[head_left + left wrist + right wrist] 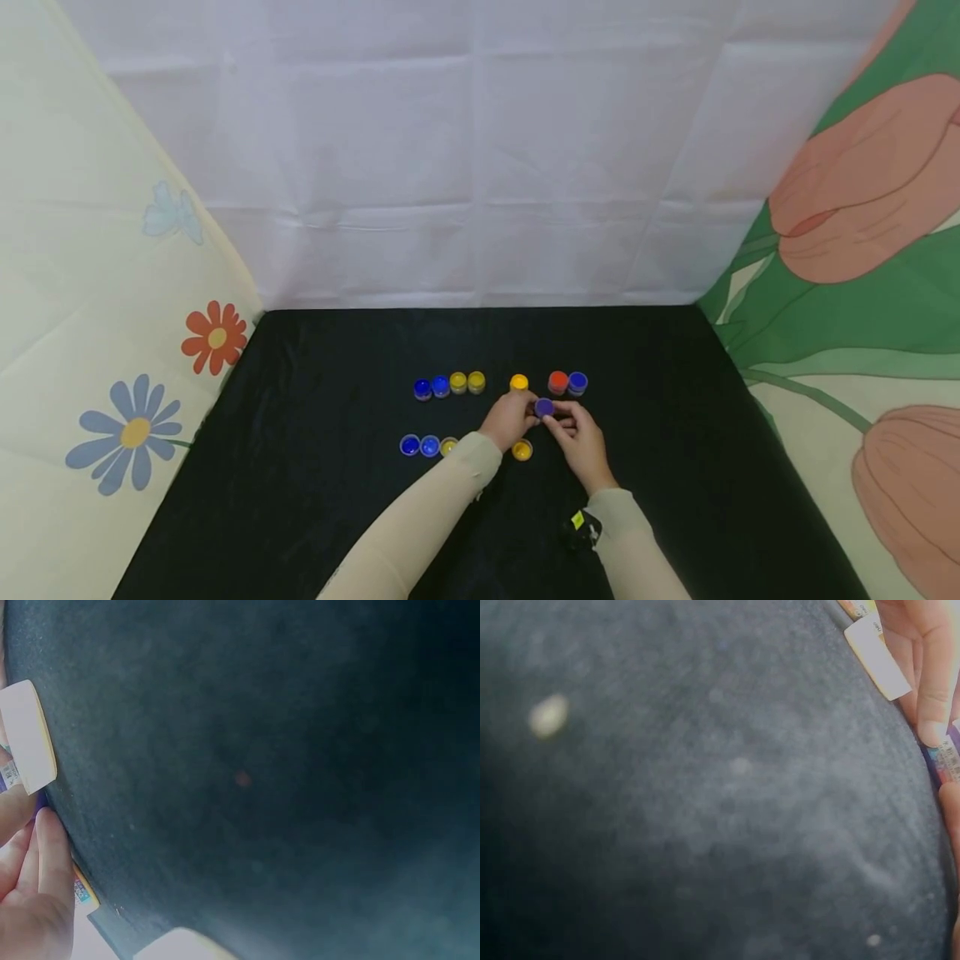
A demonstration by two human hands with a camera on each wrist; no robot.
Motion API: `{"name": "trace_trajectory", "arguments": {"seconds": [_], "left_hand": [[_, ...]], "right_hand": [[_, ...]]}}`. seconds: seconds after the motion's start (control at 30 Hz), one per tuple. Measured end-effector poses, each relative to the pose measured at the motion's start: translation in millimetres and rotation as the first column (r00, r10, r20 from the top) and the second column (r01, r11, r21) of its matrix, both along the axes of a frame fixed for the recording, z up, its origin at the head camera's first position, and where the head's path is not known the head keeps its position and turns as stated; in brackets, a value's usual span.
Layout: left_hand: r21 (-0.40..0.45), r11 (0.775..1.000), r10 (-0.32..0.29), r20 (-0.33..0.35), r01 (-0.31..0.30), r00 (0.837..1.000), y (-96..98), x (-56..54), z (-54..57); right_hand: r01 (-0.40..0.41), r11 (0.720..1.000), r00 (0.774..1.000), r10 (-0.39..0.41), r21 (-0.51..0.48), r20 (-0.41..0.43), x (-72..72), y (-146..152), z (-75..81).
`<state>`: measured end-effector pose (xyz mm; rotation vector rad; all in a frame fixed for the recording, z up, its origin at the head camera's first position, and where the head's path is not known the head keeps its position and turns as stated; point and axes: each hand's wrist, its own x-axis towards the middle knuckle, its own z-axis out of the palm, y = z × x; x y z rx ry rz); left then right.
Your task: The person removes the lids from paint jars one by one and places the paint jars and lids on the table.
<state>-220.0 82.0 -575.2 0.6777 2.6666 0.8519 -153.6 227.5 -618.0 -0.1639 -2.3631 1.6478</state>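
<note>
A small purple paint pot point(543, 407) is pinched between the two hands in the head view. The left hand point(512, 418) has its fingers at the pot's left side, and the right hand point(577, 439) grips it from the right with thumb and fingers. The right wrist view shows the pot's printed label with a barcode point(946, 761) between the fingertips. Just behind the left hand stands a yellow pot point(518, 382); an orange-yellow pot point(522, 450) is in front of it. A red pot point(557, 382) and a blue-violet pot point(577, 383) stand behind the right hand.
On the black tablecloth point(300, 500), two blue pots and two dark yellow pots point(476, 382) line the back row's left part. The front row has two blue pots point(409, 445) and a yellow pot point(448, 447), partly covered by the left sleeve. A white cloth point(480, 167) hangs behind.
</note>
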Motion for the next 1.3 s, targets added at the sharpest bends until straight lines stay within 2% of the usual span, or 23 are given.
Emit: {"name": "trace_trajectory", "arguments": {"seconds": [0.13,0.33,0.63,0.9,1.17,1.3], "left_hand": [[-0.010,1.000,0.002,-0.010,-0.002,1.000,-0.2,0.1,-0.2],[-0.013,1.000,0.005,-0.011,-0.005,1.000,-0.3,0.0,-1.5],[-0.037,0.999,0.003,-0.023,-0.004,1.000,0.2,0.4,0.1],[-0.045,0.999,-0.002,-0.025,0.001,1.000,1.9,1.3,-4.6],[-0.062,0.998,-0.019,-0.049,0.016,0.999,2.0,0.0,-4.0],[-0.058,0.998,-0.016,-0.052,0.013,0.999,2.5,0.2,-3.2]], "right_hand": [[0.014,1.000,1.000,-0.015,-0.017,-0.022,0.2,-0.7,-1.8],[0.026,1.000,0.999,-0.025,0.016,-0.039,1.0,-1.8,-0.9],[0.022,0.999,0.999,-0.021,-0.032,0.044,-1.5,-3.3,0.7],[-0.028,0.999,0.999,0.029,-0.038,0.026,2.3,1.2,-1.0],[-0.026,0.999,0.998,0.025,0.022,0.052,0.2,1.6,3.0],[-0.026,1.000,0.998,0.026,-0.007,0.052,-2.0,1.1,3.5]]}}
